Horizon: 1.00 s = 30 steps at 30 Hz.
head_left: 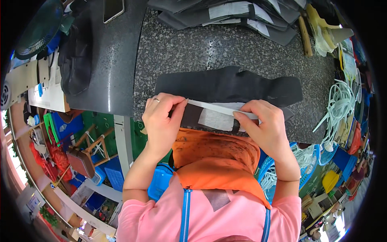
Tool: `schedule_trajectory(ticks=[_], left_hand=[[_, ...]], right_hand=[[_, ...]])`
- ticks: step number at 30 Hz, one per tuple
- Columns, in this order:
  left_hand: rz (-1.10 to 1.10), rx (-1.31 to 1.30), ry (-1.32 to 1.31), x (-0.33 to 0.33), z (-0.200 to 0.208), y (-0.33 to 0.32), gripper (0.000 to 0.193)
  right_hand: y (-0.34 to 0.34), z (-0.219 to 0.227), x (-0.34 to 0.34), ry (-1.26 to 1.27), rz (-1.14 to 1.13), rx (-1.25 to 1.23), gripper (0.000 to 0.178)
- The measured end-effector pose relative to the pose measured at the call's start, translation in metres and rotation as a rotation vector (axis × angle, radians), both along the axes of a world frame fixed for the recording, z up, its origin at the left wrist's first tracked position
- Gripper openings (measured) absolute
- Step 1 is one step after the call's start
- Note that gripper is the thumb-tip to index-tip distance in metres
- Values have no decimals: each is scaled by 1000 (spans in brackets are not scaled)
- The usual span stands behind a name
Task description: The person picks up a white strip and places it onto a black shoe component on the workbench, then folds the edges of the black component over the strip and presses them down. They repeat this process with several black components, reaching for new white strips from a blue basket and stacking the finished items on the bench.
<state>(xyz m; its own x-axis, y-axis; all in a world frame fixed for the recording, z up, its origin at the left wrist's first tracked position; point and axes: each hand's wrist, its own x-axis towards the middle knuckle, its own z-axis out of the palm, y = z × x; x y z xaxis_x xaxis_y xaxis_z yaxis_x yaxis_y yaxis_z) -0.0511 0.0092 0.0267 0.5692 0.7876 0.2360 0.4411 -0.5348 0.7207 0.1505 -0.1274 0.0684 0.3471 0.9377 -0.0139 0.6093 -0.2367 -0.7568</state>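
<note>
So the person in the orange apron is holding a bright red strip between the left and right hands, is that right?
Not quite: the strip is white, as the head view shows. The left hand and right hand do hold it, above the orange apron.

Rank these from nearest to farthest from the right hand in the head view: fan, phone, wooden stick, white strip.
1. White strip: between the hands, held by the right hand.
2. Wooden stick: upper right.
3. Phone: top, left of centre.
4. Fan: far upper left.
</note>
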Motion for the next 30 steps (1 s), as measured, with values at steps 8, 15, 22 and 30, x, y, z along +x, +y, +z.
schedule_trajectory(ticks=[8,15,22,30], left_hand=[[85,406,150,-8,-5,8,34],[-369,261,234,-6,-16,-23,67],[-587,255,82,34,6,-44,61],[-600,301,185,49,-3,-47,65]], right_hand=[[4,4,3,33,8,-95,14],[11,7,19,180,-70,-212,16],[4,-2,20,-307,6,-237,17],[-39,7,51,-85,-187,-295,11]])
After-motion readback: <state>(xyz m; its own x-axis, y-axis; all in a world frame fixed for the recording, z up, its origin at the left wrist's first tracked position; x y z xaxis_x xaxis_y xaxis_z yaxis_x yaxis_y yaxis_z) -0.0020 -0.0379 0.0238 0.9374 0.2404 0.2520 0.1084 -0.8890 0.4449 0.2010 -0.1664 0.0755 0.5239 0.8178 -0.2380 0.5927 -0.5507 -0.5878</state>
